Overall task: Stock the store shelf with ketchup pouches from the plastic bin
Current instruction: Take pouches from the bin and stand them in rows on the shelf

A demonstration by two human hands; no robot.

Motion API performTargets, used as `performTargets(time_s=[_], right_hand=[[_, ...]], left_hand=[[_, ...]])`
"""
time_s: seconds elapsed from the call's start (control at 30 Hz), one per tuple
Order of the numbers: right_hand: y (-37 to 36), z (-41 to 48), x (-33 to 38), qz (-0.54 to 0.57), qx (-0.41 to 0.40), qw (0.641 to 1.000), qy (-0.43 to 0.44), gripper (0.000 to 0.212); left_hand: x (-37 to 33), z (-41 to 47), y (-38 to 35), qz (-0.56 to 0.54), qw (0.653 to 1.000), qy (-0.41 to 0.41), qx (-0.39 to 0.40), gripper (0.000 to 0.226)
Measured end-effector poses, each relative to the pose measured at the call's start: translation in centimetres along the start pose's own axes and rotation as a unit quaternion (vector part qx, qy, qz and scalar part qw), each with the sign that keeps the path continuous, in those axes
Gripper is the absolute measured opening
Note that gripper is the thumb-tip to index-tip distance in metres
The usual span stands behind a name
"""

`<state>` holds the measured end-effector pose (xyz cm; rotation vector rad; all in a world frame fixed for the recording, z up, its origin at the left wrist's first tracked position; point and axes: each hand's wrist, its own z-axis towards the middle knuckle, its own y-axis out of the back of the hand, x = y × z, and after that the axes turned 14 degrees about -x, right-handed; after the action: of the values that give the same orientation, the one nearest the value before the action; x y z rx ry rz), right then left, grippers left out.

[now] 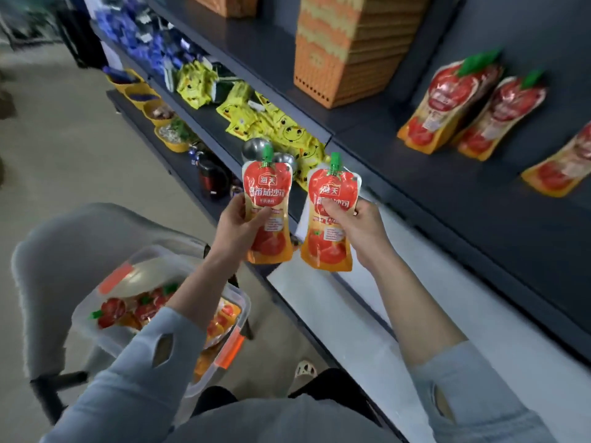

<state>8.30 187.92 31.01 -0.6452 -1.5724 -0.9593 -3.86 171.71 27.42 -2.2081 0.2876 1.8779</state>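
My left hand (238, 223) grips ketchup pouch (268, 215), right hand (363, 233) grips second pouch (329, 247). Three shelved pouches (443, 105) on shelf (447, 203); plenty left in plastic bin (85, 318).

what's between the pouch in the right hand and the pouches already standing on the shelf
In the head view, only the bare dark shelf and its front edge lie between the pouch in the right hand and the shelved pouches.

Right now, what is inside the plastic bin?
Red and orange ketchup pouches with green caps lie in the plastic bin. The left forearm crosses over it and covers the middle, so their number cannot be told.
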Motion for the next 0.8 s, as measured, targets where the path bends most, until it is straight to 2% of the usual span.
performTargets(time_s=[0.2,0.27,0.37,0.53,0.8], right_hand=[[7.8,2.9,3.1,-0.008,-0.101,0.994,0.033,0.014],[10.7,4.1,4.0,-0.010,-0.139,0.989,0.050,0.021],[14.9,6.4,5.3,-0.018,-0.187,0.978,0.087,0.018],[20.8,11.4,6.8,-0.051,-0.256,0.958,0.122,0.023],[25.2,20.9,6.2,-0.155,-0.297,0.935,0.116,0.024]], left_hand=[[-3.9,0.3,-7.5,-0.026,0.993,-0.055,0.104,0.028],[-5.2,0.4,-10.4,-0.029,0.990,-0.064,0.125,0.027],[-6.9,0.8,-14.8,-0.029,0.986,-0.081,0.143,0.028],[-9.2,1.5,-21.0,-0.041,0.982,-0.109,0.149,0.029],[-9.8,3.6,-27.2,-0.058,0.983,-0.101,0.141,0.028]])
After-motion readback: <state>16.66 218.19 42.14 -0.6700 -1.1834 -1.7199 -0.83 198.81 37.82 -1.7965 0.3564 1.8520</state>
